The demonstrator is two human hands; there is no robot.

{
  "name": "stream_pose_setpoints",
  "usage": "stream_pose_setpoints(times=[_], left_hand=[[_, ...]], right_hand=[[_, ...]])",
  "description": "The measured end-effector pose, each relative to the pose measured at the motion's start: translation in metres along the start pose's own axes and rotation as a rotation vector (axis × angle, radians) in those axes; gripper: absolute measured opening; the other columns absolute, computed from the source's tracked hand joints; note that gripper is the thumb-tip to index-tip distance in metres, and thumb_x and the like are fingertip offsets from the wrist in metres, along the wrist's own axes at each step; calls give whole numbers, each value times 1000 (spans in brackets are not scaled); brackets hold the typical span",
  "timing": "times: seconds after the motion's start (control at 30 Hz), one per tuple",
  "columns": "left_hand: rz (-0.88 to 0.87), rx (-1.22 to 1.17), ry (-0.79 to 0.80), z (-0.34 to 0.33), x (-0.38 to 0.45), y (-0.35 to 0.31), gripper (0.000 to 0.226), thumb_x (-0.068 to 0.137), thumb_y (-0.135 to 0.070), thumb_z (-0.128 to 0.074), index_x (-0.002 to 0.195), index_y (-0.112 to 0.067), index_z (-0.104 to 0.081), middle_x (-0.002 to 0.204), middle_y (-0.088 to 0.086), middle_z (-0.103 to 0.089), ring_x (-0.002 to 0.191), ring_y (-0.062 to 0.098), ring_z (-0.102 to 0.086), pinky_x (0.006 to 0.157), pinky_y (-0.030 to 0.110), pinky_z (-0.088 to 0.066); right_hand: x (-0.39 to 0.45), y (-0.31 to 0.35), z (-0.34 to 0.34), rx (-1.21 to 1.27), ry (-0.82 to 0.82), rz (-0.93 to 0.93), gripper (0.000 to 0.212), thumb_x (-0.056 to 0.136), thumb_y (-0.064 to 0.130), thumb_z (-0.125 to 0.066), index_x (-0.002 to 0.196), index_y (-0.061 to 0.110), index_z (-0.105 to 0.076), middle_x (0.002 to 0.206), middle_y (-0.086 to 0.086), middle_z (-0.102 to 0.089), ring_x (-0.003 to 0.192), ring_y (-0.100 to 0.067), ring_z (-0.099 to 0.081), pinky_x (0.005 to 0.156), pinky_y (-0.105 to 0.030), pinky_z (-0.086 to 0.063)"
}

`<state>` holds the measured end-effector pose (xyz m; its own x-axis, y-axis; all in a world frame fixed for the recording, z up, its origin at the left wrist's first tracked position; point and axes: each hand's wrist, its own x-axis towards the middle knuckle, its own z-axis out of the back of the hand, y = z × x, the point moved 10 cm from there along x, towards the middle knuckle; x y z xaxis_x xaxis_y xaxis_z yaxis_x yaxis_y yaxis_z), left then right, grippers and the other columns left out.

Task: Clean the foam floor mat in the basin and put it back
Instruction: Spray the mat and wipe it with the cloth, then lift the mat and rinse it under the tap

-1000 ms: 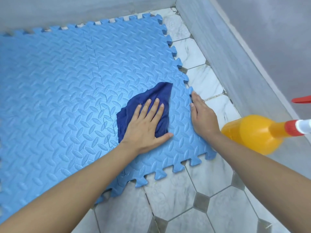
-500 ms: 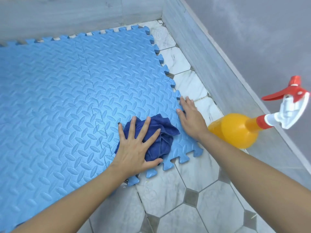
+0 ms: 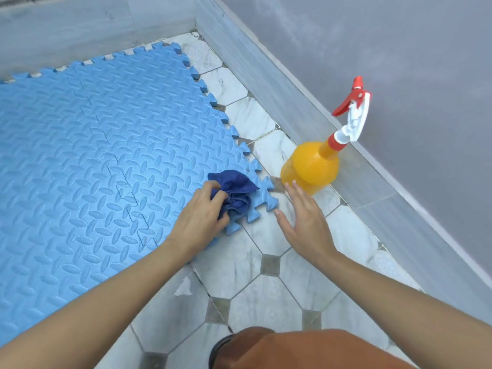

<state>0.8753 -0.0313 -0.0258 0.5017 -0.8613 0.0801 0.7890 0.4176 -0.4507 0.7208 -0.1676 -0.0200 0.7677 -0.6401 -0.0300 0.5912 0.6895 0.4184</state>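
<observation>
Nearby, spray bottle (image 3: 311, 166) — just beyond right hand (image 3: 303, 222).

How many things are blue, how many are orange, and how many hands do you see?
Blue things: 2, the foam mat and the dark blue cloth.
Orange things: 1, the spray bottle.
Hands: 2, the left hand gripping the cloth and the right hand open over the tiled floor.
Total: 5.
</observation>
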Motion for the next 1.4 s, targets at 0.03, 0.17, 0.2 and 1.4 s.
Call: stream_pose_setpoints(times=[0.03,0.17,0.2,1.4], left_hand=[[-48,-22,5,-1,0,-18,15,79,-12,-64,92,-6,-59,115,13,-51,75,31,-55,50,31,-38],[-247,-67,-16,-7,1,-92,12,81,-12,-60,87,-3,-58,103,14,-53,72,30,-53,47,31,-38],[-283,-82,-27,-10,1,-109,13,83,-14,-55,86,-2,-58,100,15,-53,73,29,-53,47,33,-42],[1424,-15,-208,148,-205,384,80,86,-60,-53,138,-1,-36,141,23,-39,130,46,-35,104,54,-33]], right_hand=[[-7,-8,10,-22,-45,-23,58,96,38,-54,148,19,-37,154,0,-39,142,-19,-33,115,-39,-32],[-30,-37,39,-43,-157,-124,56,93,41,-56,141,16,-43,143,-1,-51,131,-23,-45,107,-41,-39],[-35,-42,45,-43,-182,-143,56,92,42,-55,141,16,-44,143,-2,-51,130,-24,-46,106,-41,-40],[250,132,-95,15,121,-180,95,80,66,-58,153,22,-16,152,-12,-35,136,-39,-33,105,-55,-29]])
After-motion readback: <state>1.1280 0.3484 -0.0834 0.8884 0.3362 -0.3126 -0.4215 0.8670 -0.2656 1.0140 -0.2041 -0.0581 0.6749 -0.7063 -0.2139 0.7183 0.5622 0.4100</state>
